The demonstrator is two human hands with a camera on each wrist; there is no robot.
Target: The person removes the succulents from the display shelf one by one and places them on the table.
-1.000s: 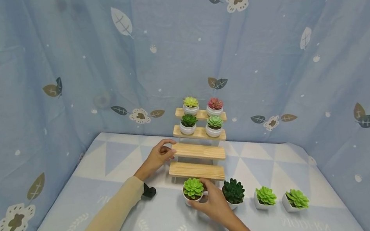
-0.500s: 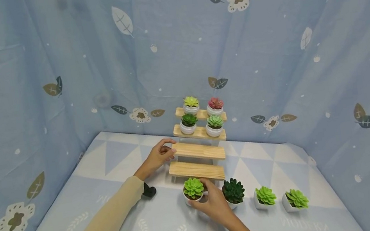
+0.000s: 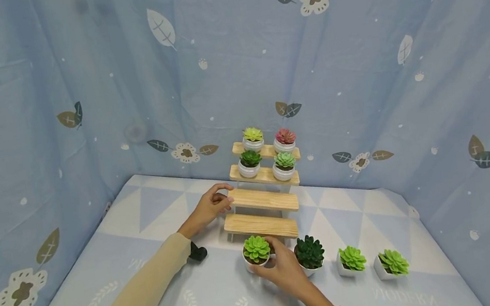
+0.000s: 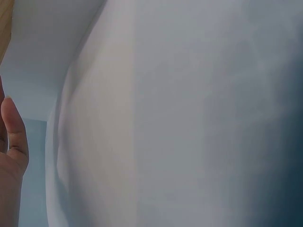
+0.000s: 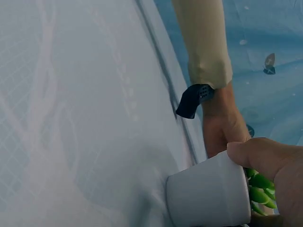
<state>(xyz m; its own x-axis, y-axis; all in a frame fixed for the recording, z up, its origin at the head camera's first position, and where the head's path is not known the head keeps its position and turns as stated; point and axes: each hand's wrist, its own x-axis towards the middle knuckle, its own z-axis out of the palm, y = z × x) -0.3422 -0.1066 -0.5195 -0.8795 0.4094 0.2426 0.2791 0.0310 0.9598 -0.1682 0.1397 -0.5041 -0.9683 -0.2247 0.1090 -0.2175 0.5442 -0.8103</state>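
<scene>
My right hand [image 3: 284,267] grips a small white pot with a bright green succulent [image 3: 256,249] between thumb and fingers, in front of the stand's lowest step. The right wrist view shows the thumb on the rim of the white pot [image 5: 208,191], whose base is close to or on the cloth. My left hand [image 3: 209,206] holds the left end of a wooden step of the tiered plant stand [image 3: 263,200], thumb and forefinger at its corners. Only part of that hand [image 4: 12,146] shows in the left wrist view, beside a wooden edge [image 4: 4,28].
Four-tiered stand: potted succulents, one yellow-green [image 3: 253,139], one red [image 3: 285,141], one dark green [image 3: 249,164] and one pale green [image 3: 284,166], fill its upper two steps. Right of my right hand stand a dark succulent [image 3: 309,254] and two bright green ones [image 3: 351,261]. A patterned curtain [image 3: 232,60] hangs behind.
</scene>
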